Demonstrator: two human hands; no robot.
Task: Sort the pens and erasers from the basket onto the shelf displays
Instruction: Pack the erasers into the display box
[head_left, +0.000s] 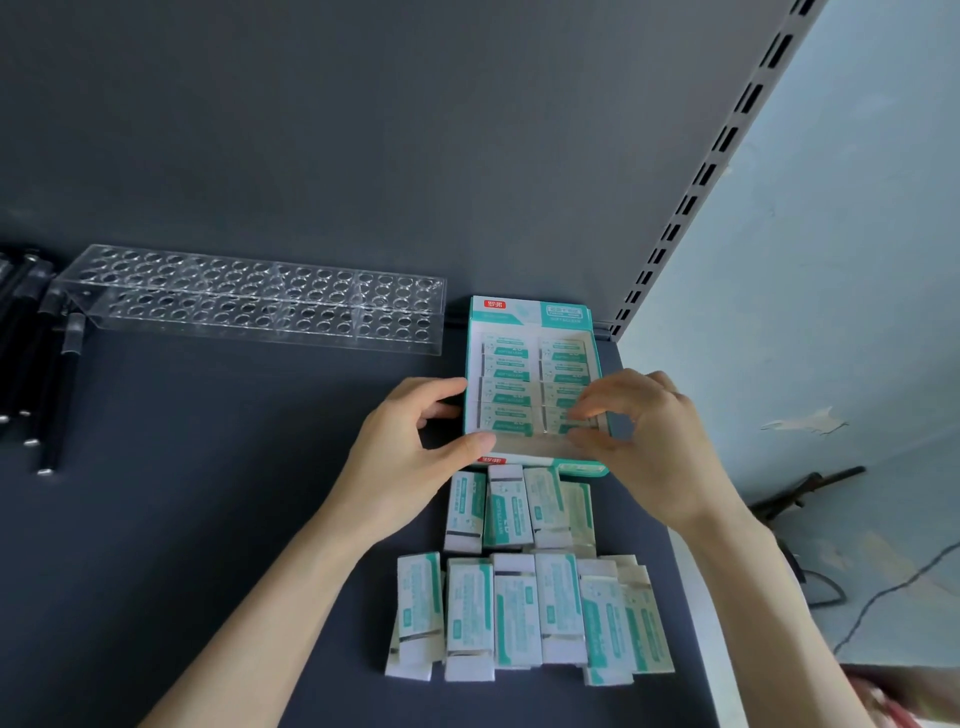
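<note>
While the right hand (641, 441) pinches an eraser (569, 422) between thumb and fingertips at the near right corner of the teal display box (535, 317), the left hand (410, 447) clamps the box's left wall, thumb on the near rim and fingers curled over the far side, holding it steady. The eraser under the right fingers sits at the near end of the right-hand column, touching the one beyond it; whether it is fully seated or only being pressed down cannot be told, as the fingers hide its edge. The step in hand looks like filling the box: two columns of wrapped erasers lie inside, with a bare strip left at the near end. The next move likely calls for freeing the right hand and reaching nearward for another. Just near of the box, a short row of loose erasers (511, 509) lies on the dark shelf (208, 519), and nearer again a longer, partly overlapping row (519, 613). Far to the left stands an empty clear acrylic pen rack (249, 301), and at the left edge lie several black pens (57, 405). No basket is in view.
</note>
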